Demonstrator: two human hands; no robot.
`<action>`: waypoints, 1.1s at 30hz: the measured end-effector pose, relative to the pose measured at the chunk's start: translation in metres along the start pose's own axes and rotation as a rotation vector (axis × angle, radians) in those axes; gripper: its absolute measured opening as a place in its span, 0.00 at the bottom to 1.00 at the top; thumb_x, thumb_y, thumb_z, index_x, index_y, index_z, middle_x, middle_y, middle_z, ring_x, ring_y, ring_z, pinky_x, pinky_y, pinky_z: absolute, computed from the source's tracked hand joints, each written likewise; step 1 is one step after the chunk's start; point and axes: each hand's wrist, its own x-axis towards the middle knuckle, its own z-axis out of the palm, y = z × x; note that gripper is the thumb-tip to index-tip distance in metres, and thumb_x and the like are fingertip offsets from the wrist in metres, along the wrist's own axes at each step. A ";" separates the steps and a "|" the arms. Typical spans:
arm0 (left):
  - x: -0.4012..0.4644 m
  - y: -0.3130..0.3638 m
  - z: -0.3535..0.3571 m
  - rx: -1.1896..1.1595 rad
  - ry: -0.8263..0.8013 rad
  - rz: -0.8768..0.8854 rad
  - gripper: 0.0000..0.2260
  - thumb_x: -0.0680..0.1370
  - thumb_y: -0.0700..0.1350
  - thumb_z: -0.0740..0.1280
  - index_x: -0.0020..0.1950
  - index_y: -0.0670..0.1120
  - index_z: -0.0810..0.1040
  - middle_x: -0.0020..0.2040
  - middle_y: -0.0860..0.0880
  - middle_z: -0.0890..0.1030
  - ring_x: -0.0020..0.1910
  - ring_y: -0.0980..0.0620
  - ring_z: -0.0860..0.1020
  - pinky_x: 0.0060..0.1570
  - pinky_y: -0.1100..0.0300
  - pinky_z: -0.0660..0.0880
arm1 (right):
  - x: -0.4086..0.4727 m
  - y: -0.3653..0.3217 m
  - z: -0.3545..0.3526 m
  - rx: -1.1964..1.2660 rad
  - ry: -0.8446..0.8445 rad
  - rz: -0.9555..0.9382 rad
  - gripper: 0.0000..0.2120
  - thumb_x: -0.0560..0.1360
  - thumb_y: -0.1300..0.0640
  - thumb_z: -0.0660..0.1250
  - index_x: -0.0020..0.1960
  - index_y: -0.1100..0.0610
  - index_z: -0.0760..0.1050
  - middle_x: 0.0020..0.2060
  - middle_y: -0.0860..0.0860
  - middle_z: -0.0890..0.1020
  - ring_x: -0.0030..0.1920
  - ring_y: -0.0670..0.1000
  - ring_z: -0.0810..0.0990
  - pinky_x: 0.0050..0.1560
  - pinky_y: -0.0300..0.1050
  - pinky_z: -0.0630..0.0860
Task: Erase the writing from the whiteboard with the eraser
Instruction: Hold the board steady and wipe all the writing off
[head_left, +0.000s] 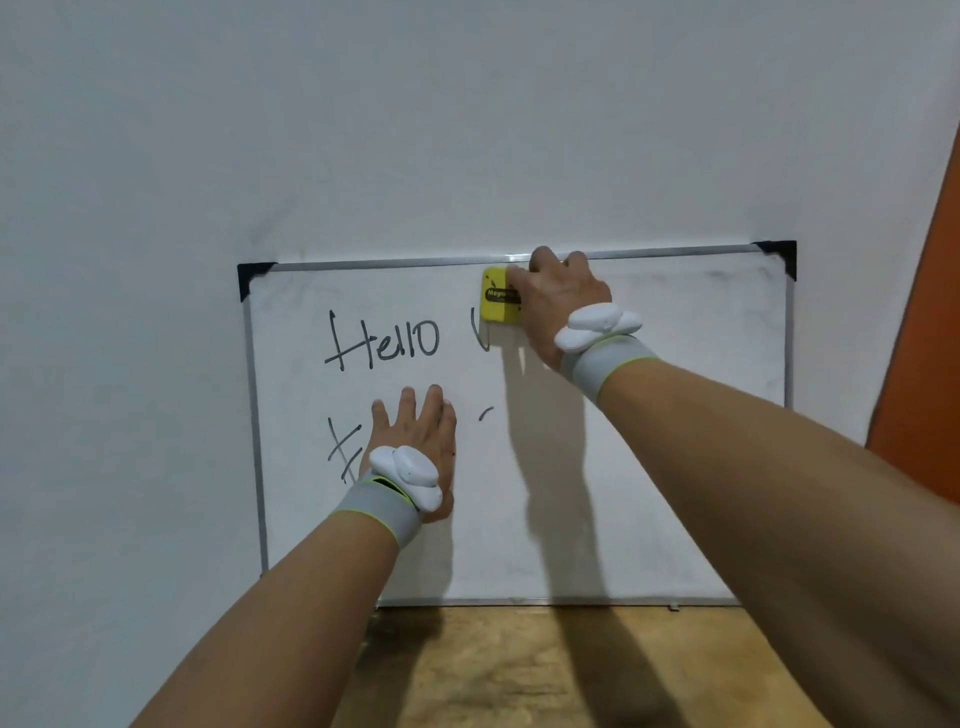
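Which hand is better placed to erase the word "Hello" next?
Right. The right hand holds the eraser on the whiteboard beside "Hello"; the left hand lies flat, empty.

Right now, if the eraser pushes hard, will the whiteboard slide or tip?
Probably not. The whiteboard leans on the wall, its bottom edge on the table, and the left hand lies flat on it. It looks stiff. The right hand grips the eraser.
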 end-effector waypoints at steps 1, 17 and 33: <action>0.000 0.000 0.002 0.000 0.007 0.002 0.40 0.75 0.54 0.62 0.78 0.41 0.43 0.78 0.42 0.44 0.77 0.37 0.46 0.72 0.36 0.52 | 0.000 -0.002 0.000 -0.003 0.010 0.003 0.17 0.74 0.67 0.57 0.61 0.56 0.72 0.56 0.56 0.72 0.52 0.60 0.70 0.36 0.46 0.65; -0.010 -0.005 -0.007 -0.074 -0.035 0.026 0.41 0.76 0.52 0.63 0.78 0.41 0.40 0.79 0.44 0.41 0.78 0.40 0.42 0.73 0.40 0.56 | -0.146 -0.029 0.052 -0.124 -0.196 -0.361 0.16 0.62 0.63 0.74 0.49 0.56 0.82 0.39 0.52 0.81 0.34 0.55 0.77 0.19 0.38 0.66; -0.004 -0.003 0.004 -0.008 -0.030 0.019 0.44 0.75 0.54 0.63 0.78 0.42 0.37 0.79 0.44 0.39 0.77 0.39 0.41 0.72 0.39 0.58 | -0.010 -0.048 0.018 -0.088 0.002 -0.122 0.19 0.78 0.68 0.53 0.68 0.64 0.66 0.59 0.60 0.71 0.52 0.61 0.71 0.34 0.46 0.65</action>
